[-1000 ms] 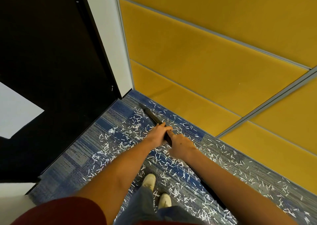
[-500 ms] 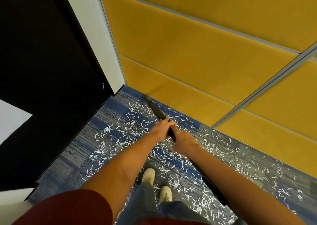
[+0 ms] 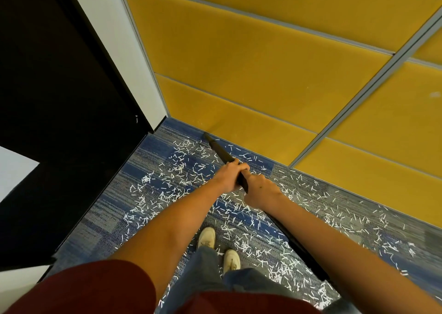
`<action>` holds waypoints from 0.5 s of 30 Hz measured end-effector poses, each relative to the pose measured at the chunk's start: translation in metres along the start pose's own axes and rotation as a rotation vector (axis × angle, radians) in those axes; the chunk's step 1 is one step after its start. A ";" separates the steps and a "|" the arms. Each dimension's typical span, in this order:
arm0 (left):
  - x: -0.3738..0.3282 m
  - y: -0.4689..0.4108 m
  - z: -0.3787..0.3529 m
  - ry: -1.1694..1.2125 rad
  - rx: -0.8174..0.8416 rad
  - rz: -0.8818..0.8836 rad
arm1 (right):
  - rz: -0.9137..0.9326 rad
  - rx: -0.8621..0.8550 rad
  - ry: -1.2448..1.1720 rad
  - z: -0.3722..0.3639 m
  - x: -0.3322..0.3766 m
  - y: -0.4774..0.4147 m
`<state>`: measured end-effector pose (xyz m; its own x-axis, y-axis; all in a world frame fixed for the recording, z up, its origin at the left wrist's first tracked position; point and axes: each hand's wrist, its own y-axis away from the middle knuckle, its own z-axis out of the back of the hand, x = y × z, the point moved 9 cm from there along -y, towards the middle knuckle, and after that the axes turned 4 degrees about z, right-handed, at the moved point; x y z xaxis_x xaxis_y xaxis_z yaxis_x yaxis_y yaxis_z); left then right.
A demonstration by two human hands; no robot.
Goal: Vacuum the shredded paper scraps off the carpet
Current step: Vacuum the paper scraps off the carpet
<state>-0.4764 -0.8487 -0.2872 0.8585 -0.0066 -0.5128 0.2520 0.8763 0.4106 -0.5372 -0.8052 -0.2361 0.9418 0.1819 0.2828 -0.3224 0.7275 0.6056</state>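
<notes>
Head camera gives me a slim black vacuum wand [image 3: 221, 153] held in both hands. The left hand [image 3: 229, 177] is wrapped round it further forward, and the right hand [image 3: 259, 190] is clamped on it just behind, the two almost touching. The wand's long axis runs from low right, under the right forearm, up and left to its tip, which sits at the foot of the yellow fabric wall panel [image 3: 239, 74].

The white shredded paper scraps [image 3: 181, 170] lie thickest to the left of the tip and back toward the feet on the blue-grey striped carpet [image 3: 114, 208], with more spread along the wall to the right. I judge the next sweep has to swing the tip left and back from the wall; the left hand, nearer the tip, would steer it.

I cannot see the nozzle mouth, nor whether it touches the carpet. The wand's rear stretch is partly hidden by the right arm, and the machine itself is out of frame.
</notes>
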 end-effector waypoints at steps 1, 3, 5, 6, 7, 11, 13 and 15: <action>-0.003 0.001 -0.003 0.005 0.003 -0.004 | -0.005 -0.005 -0.006 -0.001 -0.003 0.003; -0.008 0.003 -0.008 0.021 0.014 -0.011 | -0.011 -0.012 -0.018 -0.003 -0.007 0.009; -0.015 0.007 -0.014 0.019 0.018 -0.023 | -0.020 -0.016 -0.022 -0.006 -0.012 0.016; -0.018 0.009 -0.016 0.008 0.020 -0.025 | -0.025 -0.016 -0.024 -0.007 -0.015 0.020; -0.021 0.010 -0.019 -0.002 0.019 -0.034 | -0.027 -0.016 -0.026 -0.009 -0.017 0.023; -0.035 0.016 -0.030 0.003 0.035 -0.067 | -0.027 -0.020 -0.025 -0.014 -0.027 0.038; -0.042 0.020 -0.035 0.002 0.030 -0.079 | -0.035 -0.022 -0.026 -0.016 -0.032 0.045; -0.049 0.023 -0.039 -0.018 0.029 -0.095 | -0.045 -0.019 -0.026 -0.019 -0.037 0.052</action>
<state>-0.5303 -0.8098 -0.2818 0.8382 -0.0976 -0.5366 0.3448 0.8572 0.3825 -0.5868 -0.7616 -0.2289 0.9523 0.1317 0.2754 -0.2780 0.7471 0.6038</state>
